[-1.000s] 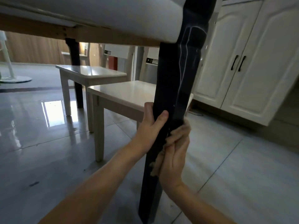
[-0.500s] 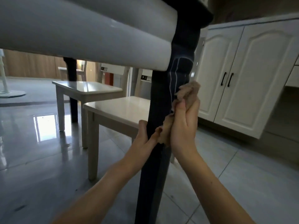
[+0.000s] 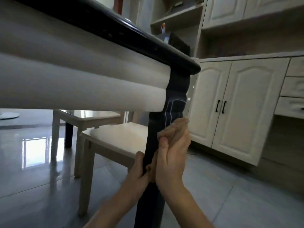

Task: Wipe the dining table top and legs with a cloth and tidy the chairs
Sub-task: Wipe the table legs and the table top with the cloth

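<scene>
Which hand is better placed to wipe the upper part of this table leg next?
Right. The right hand holds the cloth against the table leg; the left hand only grips it lower down.

Most of cloth (image 3: 177, 127) behind right hand (image 3: 171, 157); table leg (image 3: 153, 129) btm off-frame.

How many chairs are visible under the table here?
2: the near chair just left of the table leg, the far chair behind it. Others may be hidden.
</scene>
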